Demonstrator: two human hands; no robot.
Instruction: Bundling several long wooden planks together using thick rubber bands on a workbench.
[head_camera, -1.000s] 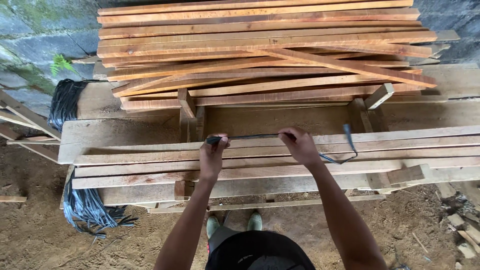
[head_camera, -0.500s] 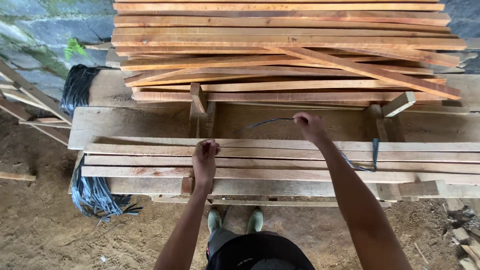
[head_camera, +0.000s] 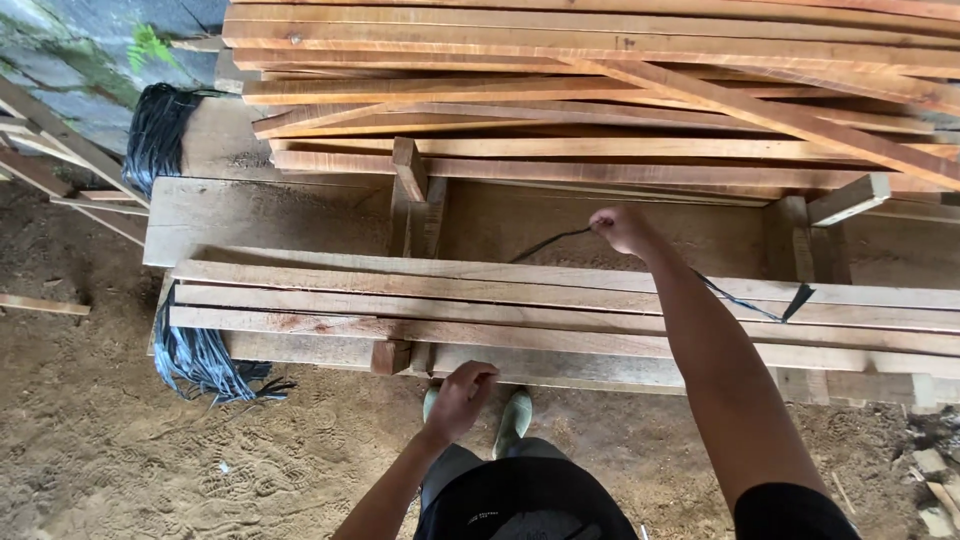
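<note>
Over the bundle of planks (head_camera: 560, 310) on the bench (head_camera: 250, 215), the right hand (head_camera: 618, 228) pinches a black strap (head_camera: 745, 305), not yet tied, while the left hand (head_camera: 460, 395) hangs loosely curled, empty, at the front edge.

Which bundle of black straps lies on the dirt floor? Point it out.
The lower bundle, spilling from under the near planks onto the dirt. The other bundle rests higher, on a wide board beside the stone wall.

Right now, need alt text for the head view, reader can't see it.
Seen from above, a person's right hand pinches a thin dark strap above a low bundle of wooden slats, while the left hand hangs at the bundle's near edge. A taller stack of boards lies behind, loose black strapping hangs at left, and the ground is dirt.
</note>
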